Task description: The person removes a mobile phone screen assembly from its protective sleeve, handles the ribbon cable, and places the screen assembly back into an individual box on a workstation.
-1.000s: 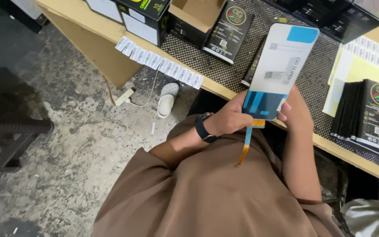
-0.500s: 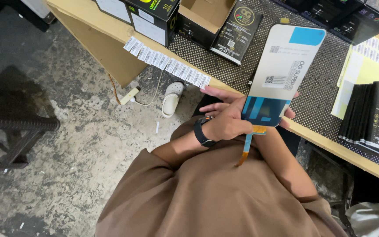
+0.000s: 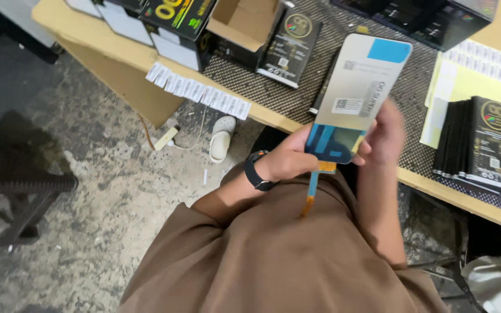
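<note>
Risk check: thin grey rectangular display panel with a blue corner tab is held up off the tabletop, over the lap, back side to the camera. Left hand has its fingers closed around the lower left edge. Right hand is blurred; fingers look wrapped on the lower right edge, but I can't be sure of the grip.

- Orange-tipped flat ribbon cable dangles loose below the panel, against the brown shirt. Likely to snag on fabric and crease or tear at the joint.
- Grip is all at the bottom end, so the top is unsupported; a twist could flex and crack the glass.
- A slip drops it onto the concrete floor.
</note>
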